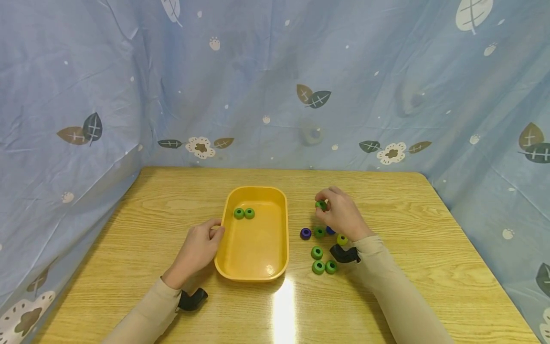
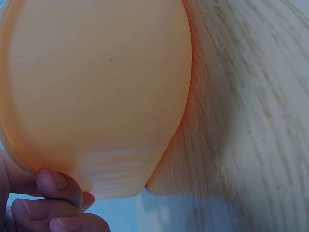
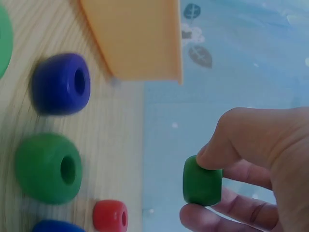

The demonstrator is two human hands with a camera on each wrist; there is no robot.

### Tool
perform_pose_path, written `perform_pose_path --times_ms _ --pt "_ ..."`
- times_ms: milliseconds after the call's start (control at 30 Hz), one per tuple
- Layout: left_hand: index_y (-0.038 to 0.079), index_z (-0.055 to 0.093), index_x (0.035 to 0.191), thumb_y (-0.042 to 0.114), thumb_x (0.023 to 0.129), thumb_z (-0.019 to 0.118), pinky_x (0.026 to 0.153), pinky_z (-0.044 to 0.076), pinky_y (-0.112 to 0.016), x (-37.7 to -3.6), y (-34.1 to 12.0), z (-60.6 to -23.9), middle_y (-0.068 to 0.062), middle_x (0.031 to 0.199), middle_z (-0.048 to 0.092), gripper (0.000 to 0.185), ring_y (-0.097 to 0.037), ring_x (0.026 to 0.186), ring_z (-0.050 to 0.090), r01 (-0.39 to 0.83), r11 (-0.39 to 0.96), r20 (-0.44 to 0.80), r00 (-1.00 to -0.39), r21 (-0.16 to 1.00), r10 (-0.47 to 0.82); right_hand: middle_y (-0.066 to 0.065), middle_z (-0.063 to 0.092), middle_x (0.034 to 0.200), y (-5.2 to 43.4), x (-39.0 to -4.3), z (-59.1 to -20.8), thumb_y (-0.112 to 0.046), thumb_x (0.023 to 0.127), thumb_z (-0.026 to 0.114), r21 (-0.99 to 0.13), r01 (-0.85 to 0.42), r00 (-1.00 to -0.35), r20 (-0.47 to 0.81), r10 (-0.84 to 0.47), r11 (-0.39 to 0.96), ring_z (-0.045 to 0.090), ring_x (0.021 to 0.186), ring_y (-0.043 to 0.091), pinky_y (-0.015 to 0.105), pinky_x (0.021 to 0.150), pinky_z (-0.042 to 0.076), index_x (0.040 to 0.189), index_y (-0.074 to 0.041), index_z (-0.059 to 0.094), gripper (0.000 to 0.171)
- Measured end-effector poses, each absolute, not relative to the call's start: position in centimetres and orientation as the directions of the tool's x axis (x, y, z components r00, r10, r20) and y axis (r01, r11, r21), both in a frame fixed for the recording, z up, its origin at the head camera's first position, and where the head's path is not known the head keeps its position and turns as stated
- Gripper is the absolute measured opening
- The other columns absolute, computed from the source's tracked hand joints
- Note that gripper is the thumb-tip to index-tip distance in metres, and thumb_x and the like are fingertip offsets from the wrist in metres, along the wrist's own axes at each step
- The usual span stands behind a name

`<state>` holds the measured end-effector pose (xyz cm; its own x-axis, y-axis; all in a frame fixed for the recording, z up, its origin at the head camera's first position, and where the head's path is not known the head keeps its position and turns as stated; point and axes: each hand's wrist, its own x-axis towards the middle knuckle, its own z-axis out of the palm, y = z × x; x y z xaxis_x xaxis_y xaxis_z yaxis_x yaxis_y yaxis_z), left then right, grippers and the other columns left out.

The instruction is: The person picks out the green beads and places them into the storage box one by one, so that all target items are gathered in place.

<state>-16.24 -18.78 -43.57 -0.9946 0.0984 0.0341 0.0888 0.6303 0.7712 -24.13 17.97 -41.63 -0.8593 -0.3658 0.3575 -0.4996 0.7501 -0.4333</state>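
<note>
My right hand (image 1: 342, 215) pinches a green bead (image 3: 199, 184) between thumb and fingers, raised above the table to the right of the tray. My left hand (image 1: 197, 247) holds the left rim of a yellow-orange plastic tray (image 1: 288, 234); in the left wrist view its curled fingers (image 2: 57, 186) are at the tray's edge. Two beads lie side by side in the tray's far left part, a green bead (image 1: 238, 213) and another green bead (image 1: 249, 213). Below the right hand sit a dark blue bead (image 1: 305, 233), a green bead (image 3: 41, 169) and a yellow-green bead (image 1: 342, 240).
Nearer me is a cluster with a green bead (image 1: 317, 252) and two more green ones. A red bead (image 3: 108, 216) stands on the wooden table (image 1: 386, 196), hidden in the head view. Behind the table hangs a blue patterned cloth (image 1: 266, 71).
</note>
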Motion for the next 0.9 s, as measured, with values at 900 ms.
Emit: perform_pose_path --times_ms 900 --pt "-0.007 0.062 0.135 0.015 0.109 0.050 0.046 0.037 -0.023 -16.3 -18.9 -43.7 -0.010 0.082 0.075 0.036 -0.011 0.049 0.048 0.083 0.615 0.031 -0.995 0.784 0.094 0.006 0.061 0.107 11.7 -22.7 -38.8 -0.007 0.094 0.073 -0.440 -0.646 -0.763 0.394 -0.512 0.624 0.059 0.084 0.025 0.033 0.074 0.052 0.111 -0.009 0.072 0.018"
